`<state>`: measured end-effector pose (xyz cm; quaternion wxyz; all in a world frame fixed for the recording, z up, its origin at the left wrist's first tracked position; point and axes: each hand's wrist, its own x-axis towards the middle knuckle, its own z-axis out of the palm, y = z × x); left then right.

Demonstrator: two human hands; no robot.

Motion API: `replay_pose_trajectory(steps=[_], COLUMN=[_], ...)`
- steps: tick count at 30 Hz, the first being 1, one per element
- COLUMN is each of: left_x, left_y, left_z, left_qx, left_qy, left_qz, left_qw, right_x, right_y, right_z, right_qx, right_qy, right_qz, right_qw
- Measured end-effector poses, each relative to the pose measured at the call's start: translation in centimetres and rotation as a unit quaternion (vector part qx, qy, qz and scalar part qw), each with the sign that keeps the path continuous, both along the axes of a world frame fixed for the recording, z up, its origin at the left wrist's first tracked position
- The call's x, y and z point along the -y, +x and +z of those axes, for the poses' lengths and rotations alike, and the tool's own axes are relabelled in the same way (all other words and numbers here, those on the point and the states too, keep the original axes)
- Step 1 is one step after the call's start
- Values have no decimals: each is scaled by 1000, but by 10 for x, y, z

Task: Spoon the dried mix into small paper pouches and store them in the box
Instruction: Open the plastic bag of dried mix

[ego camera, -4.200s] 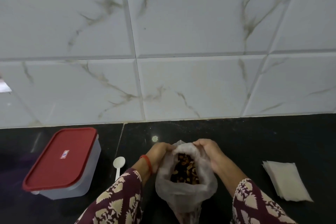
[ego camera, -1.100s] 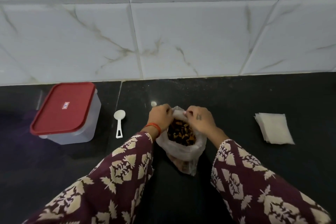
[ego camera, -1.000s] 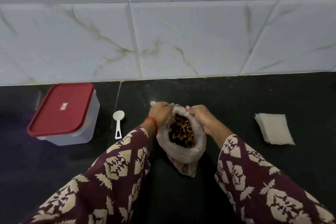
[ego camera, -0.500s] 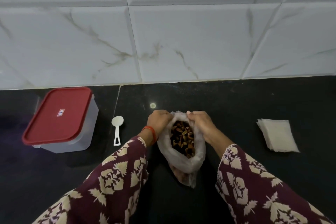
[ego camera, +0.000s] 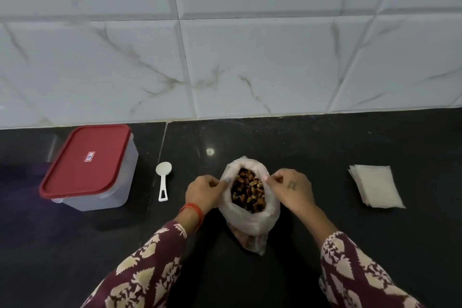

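Note:
A clear plastic bag [ego camera: 250, 220] stands on the black counter, its mouth rolled open over brown dried mix [ego camera: 247, 191]. My left hand [ego camera: 205, 191] pinches the bag's left rim and my right hand [ego camera: 291, 189] pinches the right rim. A white plastic spoon [ego camera: 163, 181] lies to the left of the bag, untouched. Further left stands a translucent box [ego camera: 110, 190] with its red lid [ego camera: 86, 161] on. A stack of small white paper pouches [ego camera: 376, 189] lies to the right.
The black counter [ego camera: 325, 152] runs back to a white marble-tiled wall [ego camera: 250, 57]. A seam in the counter [ego camera: 161, 142] passes just behind the spoon.
Both hands have spread the bag's rim wider and rolled it down, so more of the dried mix shows. Box, spoon and pouches have stayed put.

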<state>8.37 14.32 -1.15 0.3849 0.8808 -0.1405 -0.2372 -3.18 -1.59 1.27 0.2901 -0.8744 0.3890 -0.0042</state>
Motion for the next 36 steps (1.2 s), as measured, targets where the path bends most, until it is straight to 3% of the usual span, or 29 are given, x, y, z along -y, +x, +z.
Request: replay_pose_trajectory(steps=[2, 3, 5, 6, 7, 8, 9, 11, 13, 15, 18, 20, 21, 23, 25, 26, 27, 28, 32, 34, 36], left_x=[4, 6, 6, 4, 3, 1, 1, -2, -10, -17, -21, -20, -19, -17, -20, -22, -24, -26, -34, -33, -28], left_y=[-4, -6, -13, -16, -19, -21, -23, -23, -26, -35, -51, -58, -59, -62, -69, -74, -78, -83, -92, -92, -92], left_z=[1, 1, -1, -4, -6, -8, -8, -3, 7, 17, 21, 20, 18, 17, 18, 17, 13, 10, 4, 8, 15], left_qx=[-111, -199, -361, -405, -420, -412, -374, -242, -110, -106, -214, -249, -269, -338, -425, -445, -445, -432, -320, -314, -325], left_qy=[-112, -177, -285, -318, -330, -331, -310, -206, -67, -40, -117, -184, -217, -305, -389, -412, -418, -410, -266, -221, -224], left_qz=[50, 84, 123, 141, 157, 174, 186, 160, 101, 66, 56, 100, 126, 166, 184, 194, 204, 213, 208, 173, 151], left_qw=[986, 960, 879, 846, 830, 831, 854, 934, 987, 991, 968, 946, 930, 875, 796, 771, 765, 775, 885, 907, 906], right_x=[0, 2, 2, 1, 2, 0, -2, -6, -13, -23, -36, -36, -34, -31, -34, -38, -42, -46, -54, -60, -65], right_y=[4, 6, 6, 3, 0, -2, -3, -8, -21, -33, -43, -43, -44, -47, -55, -58, -61, -64, -70, -67, -62], right_z=[-3, -6, -9, -12, -15, -15, -12, -1, 17, 32, 33, 26, 24, 13, 3, -1, -3, -3, 8, 11, 9], right_qx=[44, 80, 146, 166, 170, 164, 149, 96, 42, 20, 21, 86, 127, 210, 273, 287, 286, 272, 174, 142, 132], right_qy=[109, 219, 468, 531, 549, 539, 503, 351, 176, 145, 275, 382, 448, 591, 680, 688, 680, 661, 467, 413, 403], right_qz=[-69, -132, -235, -268, -281, -280, -264, -194, -116, -64, -53, -109, -151, -243, -311, -325, -325, -317, -235, -180, -164], right_qw=[991, 963, 839, 786, 769, 777, 809, 911, 977, 987, 960, 914, 872, 740, 605, 582, 591, 624, 835, 882, 890])
